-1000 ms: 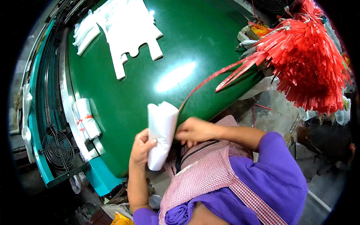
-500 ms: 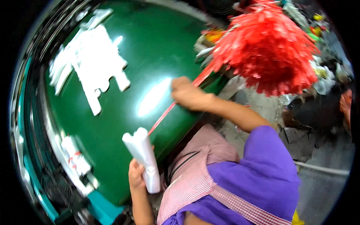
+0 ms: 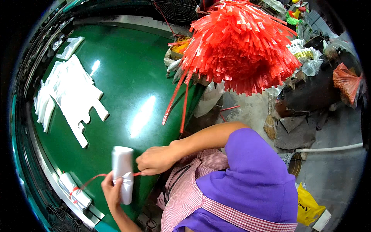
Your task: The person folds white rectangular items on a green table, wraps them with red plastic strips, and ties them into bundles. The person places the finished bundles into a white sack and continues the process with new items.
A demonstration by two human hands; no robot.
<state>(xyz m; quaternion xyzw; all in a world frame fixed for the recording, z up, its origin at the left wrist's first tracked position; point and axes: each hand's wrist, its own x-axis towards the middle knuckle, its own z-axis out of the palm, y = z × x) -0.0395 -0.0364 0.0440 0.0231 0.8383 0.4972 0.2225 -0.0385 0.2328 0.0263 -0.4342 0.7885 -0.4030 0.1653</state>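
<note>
Upright in my left hand [image 3: 112, 191] is a rolled bundle of white plastic bags [image 3: 123, 160], gripped near its lower half with the thumb across it. A thin red plastic strip [image 3: 94, 178] crosses the bundle and sticks out on both sides, its loose left end curving down over the green table. On the right side of the bundle, my right hand [image 3: 156, 159] is closed on the strip's other end, fingertips slightly blurred. A second white roll [image 3: 75, 191], bound with red strip, lies at the table's left edge.
Flat white plastic bags [image 3: 75, 87] lie in a pile on the green table [image 3: 116, 62]. A large bunch of red strips [image 3: 239, 46] hangs at the upper right, two strands dangling low. On the floor are a broom [image 3: 269, 125] and a yellow bag [image 3: 309, 207].
My right hand has come down and left from near the hanging red bunch to beside the bundle. The red strip now shows on both sides of the bundle, which stands more upright.
</note>
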